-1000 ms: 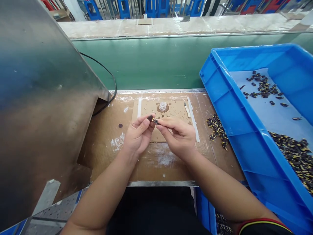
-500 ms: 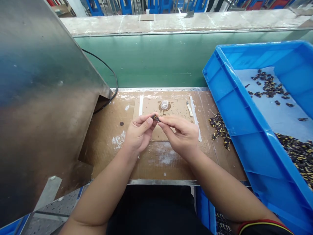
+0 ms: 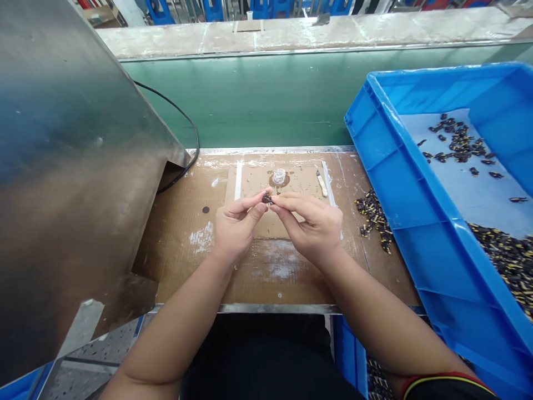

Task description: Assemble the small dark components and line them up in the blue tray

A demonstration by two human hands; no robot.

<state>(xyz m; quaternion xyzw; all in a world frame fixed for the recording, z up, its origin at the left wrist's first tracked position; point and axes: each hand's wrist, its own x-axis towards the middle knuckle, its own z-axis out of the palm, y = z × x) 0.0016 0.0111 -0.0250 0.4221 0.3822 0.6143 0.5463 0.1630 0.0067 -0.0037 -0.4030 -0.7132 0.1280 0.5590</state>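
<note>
Fingertips pinched nearly together, the left hand point(image 3: 235, 226) and right hand point(image 3: 311, 225) grip a small dark piece point(image 3: 267, 197) between them, above a tan cardboard sheet point(image 3: 272, 229). Beyond stands a small clear plastic cup point(image 3: 278, 176); rightward, a black-and-yellow heap of pieces point(image 3: 375, 214) lies beside a blue plastic crate point(image 3: 402, 183).

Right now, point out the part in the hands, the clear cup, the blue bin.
Part point(image 3: 267, 198): head view, on its exposed dark middle.
Cup point(image 3: 278, 176): head view, middle of its clear body.
Bin point(image 3: 416, 233): head view, outer side wall.
</note>
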